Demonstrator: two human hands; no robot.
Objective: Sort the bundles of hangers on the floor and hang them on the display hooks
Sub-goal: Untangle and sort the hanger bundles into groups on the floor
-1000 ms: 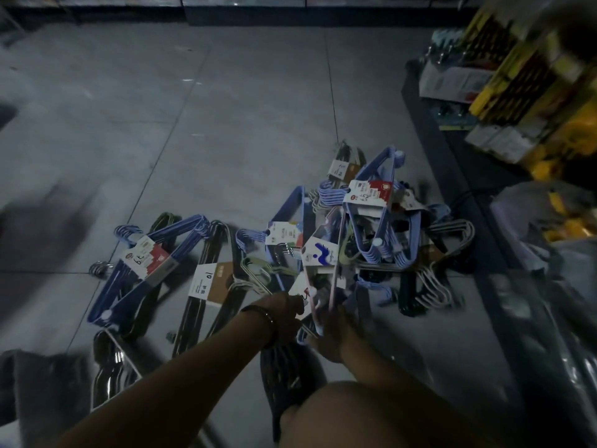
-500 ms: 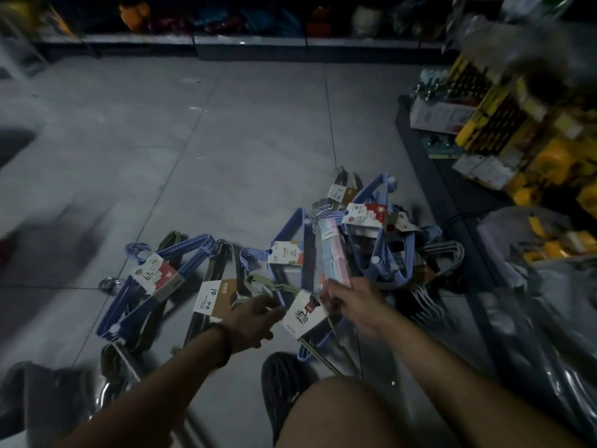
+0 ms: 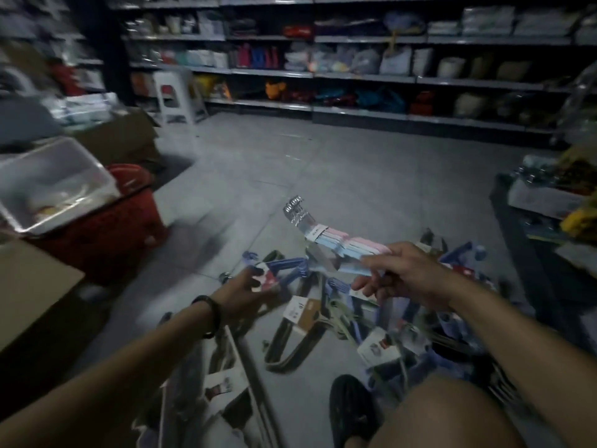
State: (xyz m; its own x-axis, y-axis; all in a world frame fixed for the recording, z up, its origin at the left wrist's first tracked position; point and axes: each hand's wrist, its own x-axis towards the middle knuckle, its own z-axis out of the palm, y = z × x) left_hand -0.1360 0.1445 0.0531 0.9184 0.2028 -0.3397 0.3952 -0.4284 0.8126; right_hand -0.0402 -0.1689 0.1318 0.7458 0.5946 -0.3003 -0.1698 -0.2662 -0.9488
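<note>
Pink and blue hangers [image 3: 342,250], clasped in the right hand [image 3: 403,273], point their hooks up-left, while the loosely open, empty left hand [image 3: 248,294] hovers beside them.

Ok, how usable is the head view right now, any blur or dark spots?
Head view: dim overall, motion blur smears the left edge and the white bin; wide-angle bends the shelves; the pastel bundle in the right hand reads fairly clearly; left hand soft.
</note>
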